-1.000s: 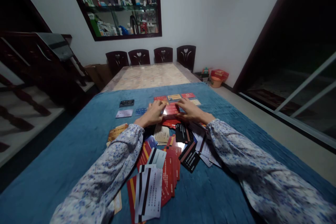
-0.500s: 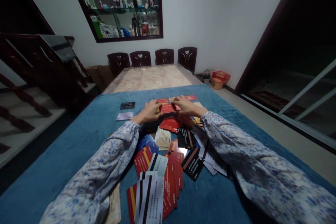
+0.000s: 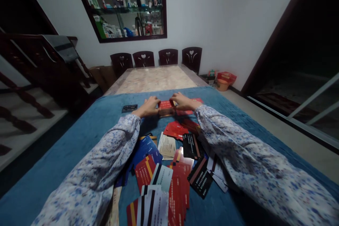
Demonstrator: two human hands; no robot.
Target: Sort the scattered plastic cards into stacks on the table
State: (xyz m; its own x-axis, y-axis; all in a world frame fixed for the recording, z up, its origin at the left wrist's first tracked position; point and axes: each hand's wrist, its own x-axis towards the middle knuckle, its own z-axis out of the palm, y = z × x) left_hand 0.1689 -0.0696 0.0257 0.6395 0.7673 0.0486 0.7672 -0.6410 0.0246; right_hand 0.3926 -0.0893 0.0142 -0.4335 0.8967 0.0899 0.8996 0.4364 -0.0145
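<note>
Far out over the blue cloth, my left hand (image 3: 148, 107) and my right hand (image 3: 184, 101) face each other. Between their curled fingers is a red card (image 3: 166, 105), held by its two ends; a brownish edge shows below it. Other red cards lie partly under and behind my right hand. Closer to me, red cards (image 3: 174, 129) are fanned beside a cream card pile (image 3: 167, 146). Black cards with a brown stripe (image 3: 191, 146), blue cards (image 3: 147, 150) and white striped cards (image 3: 155, 208) overlap between my forearms.
A black card (image 3: 129, 108) lies alone left of my left hand. The blue cloth (image 3: 69, 159) covers the near part of a stone-topped table (image 3: 156, 78). Dark chairs (image 3: 168, 57) stand at its far end. A wooden railing (image 3: 23, 77) is to the left.
Both hands have moved slightly farther away, with the red card between them. The view has shifted a little, and more of the blue cards shows beside my left sleeve.
</note>
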